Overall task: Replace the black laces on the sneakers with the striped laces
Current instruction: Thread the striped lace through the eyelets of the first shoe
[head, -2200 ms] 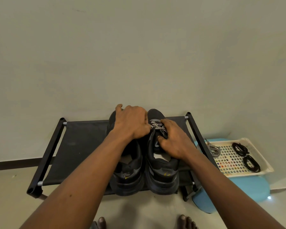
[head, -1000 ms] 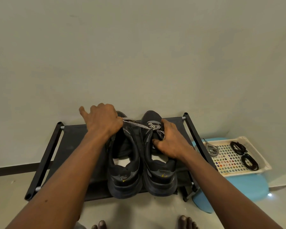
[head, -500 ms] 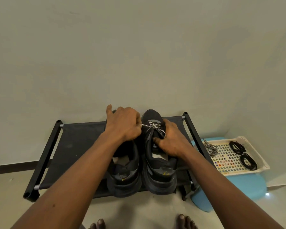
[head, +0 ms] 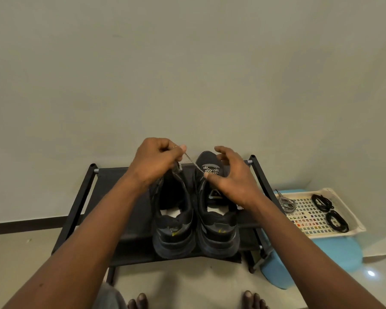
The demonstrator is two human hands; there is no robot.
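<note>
You are standing over a low black rack (head: 112, 186) with a metal tube frame and a taut fabric shelf, and two black sneakers are sitting side by side on it, heels toward you. The left sneaker (head: 173, 221) is showing an open mouth with a pale insole and a thick, rounded sole; the right sneaker (head: 217, 221) is matching it, with a triangular logo patch on the tongue. Your left hand (head: 155, 162) is closing into a loose fist and pinching the free end of a striped lace (head: 193, 163) between thumb and forefinger, lifting it above the shoes. That lace, a thin woven cord banded in black and white, is running taut down to the lowest eyelets near the toe of the right sneaker. Your right hand (head: 231, 175) is hovering over that toe with fingers spread and curled, thumb tip touching the crossed lace.

To your right, a cream plastic tray (head: 352, 219) with a grid bottom is resting on a smooth blue stool (head: 321, 262). A second striped lace (head: 286, 204) is lying bundled at the tray's left end, and two black laces (head: 330, 210) are lying coiled in glossy loops toward the right.
</note>
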